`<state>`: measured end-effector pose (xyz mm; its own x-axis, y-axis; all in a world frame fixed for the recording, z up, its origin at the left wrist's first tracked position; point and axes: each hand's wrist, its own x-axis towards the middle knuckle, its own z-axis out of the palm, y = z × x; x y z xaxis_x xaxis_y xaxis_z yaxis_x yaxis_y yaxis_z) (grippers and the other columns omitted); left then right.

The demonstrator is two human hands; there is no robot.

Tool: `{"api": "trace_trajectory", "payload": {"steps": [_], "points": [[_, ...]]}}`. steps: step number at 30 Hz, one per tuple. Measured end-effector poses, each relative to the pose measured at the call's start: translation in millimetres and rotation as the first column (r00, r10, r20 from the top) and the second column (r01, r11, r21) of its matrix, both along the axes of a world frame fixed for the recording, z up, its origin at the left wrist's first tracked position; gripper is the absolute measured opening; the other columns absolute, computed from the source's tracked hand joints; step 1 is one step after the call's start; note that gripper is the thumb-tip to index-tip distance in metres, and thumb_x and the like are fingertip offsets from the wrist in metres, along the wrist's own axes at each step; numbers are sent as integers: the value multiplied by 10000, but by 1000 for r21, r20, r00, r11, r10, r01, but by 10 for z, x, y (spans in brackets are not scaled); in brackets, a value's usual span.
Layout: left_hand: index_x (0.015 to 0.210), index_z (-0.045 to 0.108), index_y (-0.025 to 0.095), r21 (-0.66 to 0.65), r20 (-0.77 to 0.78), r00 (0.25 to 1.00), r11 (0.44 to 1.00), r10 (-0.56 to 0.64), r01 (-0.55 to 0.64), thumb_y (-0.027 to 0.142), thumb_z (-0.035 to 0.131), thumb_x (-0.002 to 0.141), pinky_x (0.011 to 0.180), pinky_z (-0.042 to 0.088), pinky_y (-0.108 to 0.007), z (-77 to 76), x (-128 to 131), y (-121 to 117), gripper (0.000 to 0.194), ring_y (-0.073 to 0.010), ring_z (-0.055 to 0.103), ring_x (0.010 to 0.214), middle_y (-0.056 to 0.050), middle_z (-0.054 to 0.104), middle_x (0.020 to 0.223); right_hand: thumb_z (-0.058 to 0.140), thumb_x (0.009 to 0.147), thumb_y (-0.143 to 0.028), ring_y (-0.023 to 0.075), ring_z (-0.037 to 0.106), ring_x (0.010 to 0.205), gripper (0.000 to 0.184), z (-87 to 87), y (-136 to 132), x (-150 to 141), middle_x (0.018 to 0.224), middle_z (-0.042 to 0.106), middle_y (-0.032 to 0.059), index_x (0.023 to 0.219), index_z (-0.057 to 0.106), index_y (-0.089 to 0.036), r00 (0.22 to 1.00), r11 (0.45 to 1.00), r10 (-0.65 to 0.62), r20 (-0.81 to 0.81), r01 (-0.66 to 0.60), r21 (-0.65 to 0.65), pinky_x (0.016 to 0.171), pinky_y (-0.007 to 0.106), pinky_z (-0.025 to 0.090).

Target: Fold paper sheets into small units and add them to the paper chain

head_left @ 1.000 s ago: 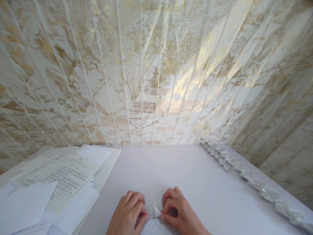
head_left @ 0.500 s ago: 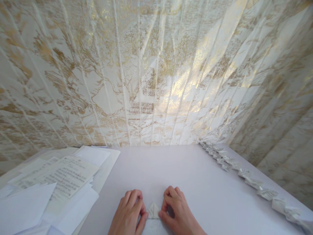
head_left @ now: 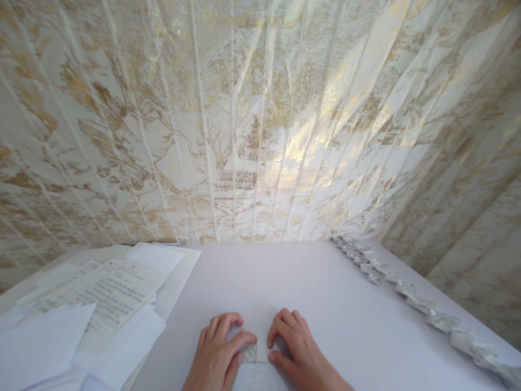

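Observation:
A small piece of folded paper (head_left: 262, 352) lies at the bottom centre, its right part pale and its left part marked with grey lines. My left hand (head_left: 217, 347) holds its left side, the index finger lying over the top left and the thumb at the lower left corner. At the right edge, my right hand (head_left: 296, 347) has its curled index finger and thumb against the paper. Directly below, a whitish flat piece (head_left: 260, 377) is partly cut off by the frame; I cannot tell what it is.
Loose sheets of paper (head_left: 122, 290), some written on, are heaped at the left of the pale table (head_left: 252, 282). A long row of folded paper pieces (head_left: 443, 321) runs along the right edge. Gold-patterned curtains (head_left: 260, 136) hang behind and at the right.
The folded paper's top went from a triangular point to a squarer shape, its lined left part now showing. My left index finger has stretched over it; the right hand has shifted slightly.

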<state>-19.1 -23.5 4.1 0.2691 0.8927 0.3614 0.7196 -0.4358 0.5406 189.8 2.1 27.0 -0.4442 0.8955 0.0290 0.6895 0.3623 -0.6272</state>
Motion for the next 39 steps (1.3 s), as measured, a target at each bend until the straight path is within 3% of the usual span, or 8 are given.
{"api": "trace_trajectory", "payload": {"steps": [4,9,13,21,28,32,35,39], "points": [[935,688,318,5,-23,1000,1000,4,-4,87,511,773,856,446,-385,-9,-10,7,333,-251,508,1055,-30,589,1100,556,688,0,208,499,930,255,17,17,32,917,557,2,818,588,-217,997,999,22,-68,-24,-25,864,374,377],[937,680,306,2,-12,1000,1000,20,-20,83,498,772,866,447,-397,-13,3,1,332,-253,501,1079,-35,589,1115,567,798,-87,200,505,867,125,-16,-4,-67,847,582,-2,802,563,-212,980,999,-46,-195,48,8,829,366,384],[927,684,318,-16,5,1000,1000,27,-27,84,503,768,863,447,-398,-4,21,-9,337,-251,504,1069,-30,592,1109,627,710,-45,219,499,907,213,-26,-22,-159,900,583,6,829,591,-218,994,999,-8,-105,11,30,835,378,374],[984,677,332,-77,-39,999,997,-30,27,71,524,755,875,459,-398,-13,-43,22,379,-255,515,1090,-28,588,1141,510,659,29,211,519,952,344,5,-12,-78,942,571,16,872,610,-223,995,998,52,-85,-54,-21,892,382,391],[890,660,283,-27,49,998,999,45,-44,76,513,778,881,440,-390,-24,3,-16,277,-248,519,1067,-33,594,1100,670,687,-22,225,570,897,321,-111,-67,-222,972,618,43,941,615,-212,990,973,114,79,-128,193,781,318,465],[899,677,271,-51,113,993,998,29,-24,263,636,819,876,444,-383,-22,1,-5,90,-252,537,1031,-44,617,1057,682,763,-62,206,601,768,198,-226,-60,-250,864,644,33,881,605,-200,967,891,109,228,-197,409,659,281,464],[928,681,257,-77,120,992,997,39,-30,299,734,743,873,446,-385,1,2,13,197,-263,544,1020,-45,635,1025,639,805,-62,186,610,681,164,-275,-44,-239,788,644,12,857,576,-205,963,822,83,256,-211,528,595,258,445],[1018,649,245,-165,138,989,986,45,-22,305,633,827,806,462,-360,18,47,-2,201,-223,592,863,-12,660,860,511,811,-22,168,636,666,237,-249,-44,-221,783,663,4,946,542,-215,979,841,69,191,-160,517,591,227,436]]}}
